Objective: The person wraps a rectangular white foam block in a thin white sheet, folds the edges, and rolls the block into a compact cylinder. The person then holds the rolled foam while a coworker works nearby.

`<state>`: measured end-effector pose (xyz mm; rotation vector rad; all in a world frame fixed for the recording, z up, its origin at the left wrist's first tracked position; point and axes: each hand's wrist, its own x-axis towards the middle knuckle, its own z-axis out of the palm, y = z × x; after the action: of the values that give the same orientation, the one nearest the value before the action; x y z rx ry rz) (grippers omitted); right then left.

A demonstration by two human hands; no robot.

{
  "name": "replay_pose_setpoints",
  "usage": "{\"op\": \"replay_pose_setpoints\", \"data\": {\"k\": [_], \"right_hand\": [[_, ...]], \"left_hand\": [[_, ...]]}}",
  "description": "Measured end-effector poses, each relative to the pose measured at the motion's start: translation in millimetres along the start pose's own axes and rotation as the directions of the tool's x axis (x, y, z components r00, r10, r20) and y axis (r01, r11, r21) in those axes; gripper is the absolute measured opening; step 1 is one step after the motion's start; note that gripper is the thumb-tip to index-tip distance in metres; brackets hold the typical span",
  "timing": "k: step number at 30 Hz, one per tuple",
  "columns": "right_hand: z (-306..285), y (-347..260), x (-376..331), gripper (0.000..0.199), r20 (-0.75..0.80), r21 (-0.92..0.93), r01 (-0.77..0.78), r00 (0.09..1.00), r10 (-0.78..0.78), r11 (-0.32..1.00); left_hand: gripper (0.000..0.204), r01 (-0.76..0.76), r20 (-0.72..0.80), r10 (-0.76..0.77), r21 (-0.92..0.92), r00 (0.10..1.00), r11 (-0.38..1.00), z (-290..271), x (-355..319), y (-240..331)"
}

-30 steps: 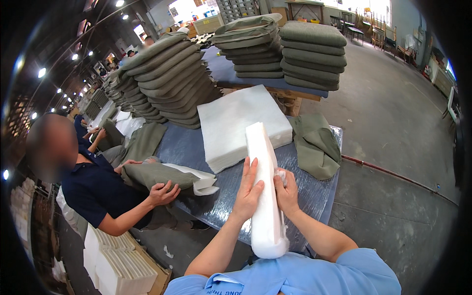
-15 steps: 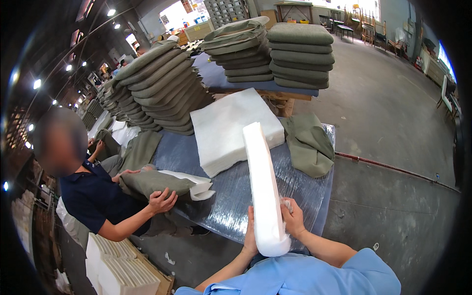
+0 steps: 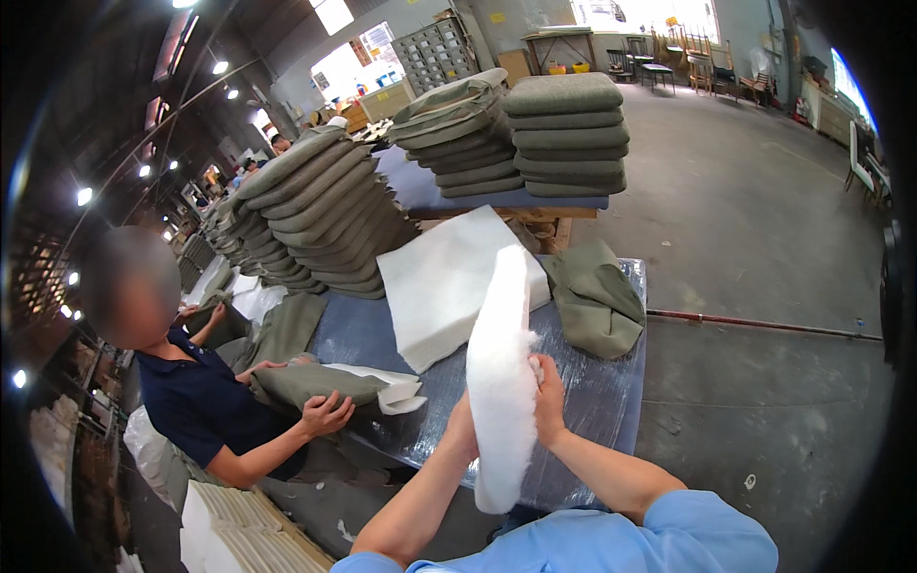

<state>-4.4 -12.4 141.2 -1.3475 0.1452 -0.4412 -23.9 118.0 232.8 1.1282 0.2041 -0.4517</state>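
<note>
At lower centre of the frame, both hands, left hand [image 3: 462, 430] and right hand [image 3: 548, 396], apparently clasp an upright white foam pad [image 3: 501, 372] above the table [image 3: 602, 411].

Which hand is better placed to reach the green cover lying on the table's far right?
Probably the right hand: it grips the white foam pad on the side nearer the green cover; the left hand sits behind the pad.

I see both forearms coming up from the lower edge, bent inward. Left hand [image 3: 462, 427] and right hand [image 3: 548, 401] face each other, fingers curled in a grip, wrists raised.
</note>
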Motion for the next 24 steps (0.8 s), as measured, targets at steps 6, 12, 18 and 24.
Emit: {"op": "replay_pose_setpoints", "data": {"k": [6, 12, 18, 24], "right_hand": [[7, -7, -1, 0.02, 0.115, -0.064, 0.009, 0.993, -0.002, 0.998], [3, -25, -2, 0.024, 0.258, -0.226, -0.144, 0.945, 0.202, 0.963], [1, -16, -1, 0.032, 0.339, -0.308, 0.15, 0.94, -0.039, 0.94], [-17, -45, 24, 0.038, 0.568, -0.435, 0.239, 0.821, 0.059, 0.868]], "left_hand": [[0.047, -0.155, -0.113, 0.141, -0.131, 0.984, 0.979, -19, -8, -19], [0.064, -0.704, 0.095, 0.709, 0.266, 0.699, 0.658, 15, -40, 32], [0.067, -0.687, 0.441, 0.785, 0.726, 0.435, -0.027, -2, -43, 54], [0.069, -0.487, 0.503, 0.675, 0.841, 0.54, -0.236, 18, -64, 68]]}}
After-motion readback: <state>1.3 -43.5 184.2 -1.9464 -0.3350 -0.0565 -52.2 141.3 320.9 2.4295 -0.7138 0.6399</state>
